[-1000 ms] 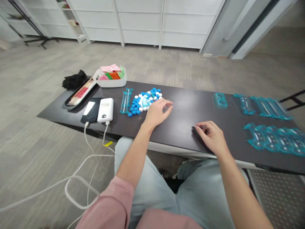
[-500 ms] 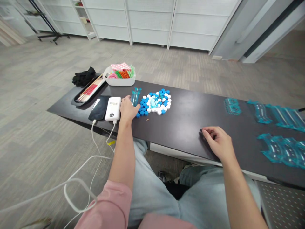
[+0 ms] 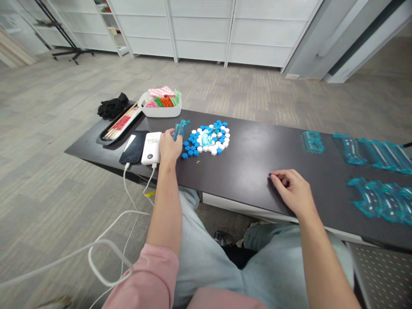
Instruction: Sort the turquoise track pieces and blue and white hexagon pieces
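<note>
My left hand (image 3: 170, 148) is closed around a clear blue plastic piece (image 3: 178, 130) at the left part of the table. The piece leans in my fingers, and my hand hides its lower end. Just behind it is a second clear blue plastic piece (image 3: 184, 123). To the right of this hand lie blue and white hexagonal pieces (image 3: 214, 148) in a loose cluster, with clear blue bits (image 3: 207, 137) on top. My right hand (image 3: 292, 191) rests near the table's front edge, its fingers curled together. A small dark spot shows at its fingertips; I cannot make out what it is.
Clear blue plastic parts (image 3: 375, 199) lie in rows at the right, beside a small blue stack (image 3: 313, 142). On the left are a white power bank (image 3: 151, 148), a dark phone (image 3: 135, 146), a black tray (image 3: 103, 138), a white basket (image 3: 162, 112), black cloth (image 3: 113, 106) and cables (image 3: 128, 191).
My left hand has closed on the clear blue piece and shifted slightly left; the piece now tilts instead of lying beside the fingers. My right hand has stayed in place.
</note>
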`<state>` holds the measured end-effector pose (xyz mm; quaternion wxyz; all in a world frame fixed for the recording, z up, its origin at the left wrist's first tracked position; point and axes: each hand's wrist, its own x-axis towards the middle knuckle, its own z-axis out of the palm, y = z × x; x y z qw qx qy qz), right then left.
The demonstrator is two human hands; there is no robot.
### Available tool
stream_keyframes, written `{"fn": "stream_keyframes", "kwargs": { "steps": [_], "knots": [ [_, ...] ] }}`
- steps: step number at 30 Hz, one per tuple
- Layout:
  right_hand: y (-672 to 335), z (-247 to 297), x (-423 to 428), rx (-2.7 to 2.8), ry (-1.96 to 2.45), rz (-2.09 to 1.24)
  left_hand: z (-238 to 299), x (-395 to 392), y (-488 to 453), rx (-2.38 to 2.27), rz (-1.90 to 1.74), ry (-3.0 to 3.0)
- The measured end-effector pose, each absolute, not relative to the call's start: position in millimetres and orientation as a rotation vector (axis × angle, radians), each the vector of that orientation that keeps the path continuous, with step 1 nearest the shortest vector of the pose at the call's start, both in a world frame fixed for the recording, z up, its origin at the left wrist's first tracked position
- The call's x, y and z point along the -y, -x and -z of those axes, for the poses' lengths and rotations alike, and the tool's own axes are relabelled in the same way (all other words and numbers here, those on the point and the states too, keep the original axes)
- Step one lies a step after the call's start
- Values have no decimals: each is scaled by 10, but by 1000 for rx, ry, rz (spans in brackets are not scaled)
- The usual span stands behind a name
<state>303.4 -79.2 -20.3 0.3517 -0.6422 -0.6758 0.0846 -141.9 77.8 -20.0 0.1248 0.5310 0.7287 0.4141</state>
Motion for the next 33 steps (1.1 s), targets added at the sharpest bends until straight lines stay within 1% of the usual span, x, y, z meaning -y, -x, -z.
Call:
{"fn": "stream_keyframes", "kwargs": {
  "steps": [2,4,7,12,20,25,28,33],
  "knots": [
    [-3040,208,789,1758,1657,-220,190,-767,1418,-2123,-1281,-1557],
    [-3043,207,785,1768,1657,-228,163,-747,1402,-2097,-1428,-1590],
    [-3041,196,781,1780,1671,-242,114,-716,1345,-1941,-1660,-1650],
    [-3029,178,781,1792,1698,-259,53,-672,1120,-1648,-1755,-1628],
    [-2998,195,799,1774,1722,-266,-73,-533,427,-1132,-1611,-1577],
    [-2982,195,817,1774,1732,-281,-103,-428,-10,-891,-1440,-1477],
    [-2951,174,861,1772,1718,-330,-25,-294,-325,-825,-1261,-1310],
    [-2918,175,927,1839,1596,-428,205,54,-897,-840,-1030,-1094]
  ]
}}
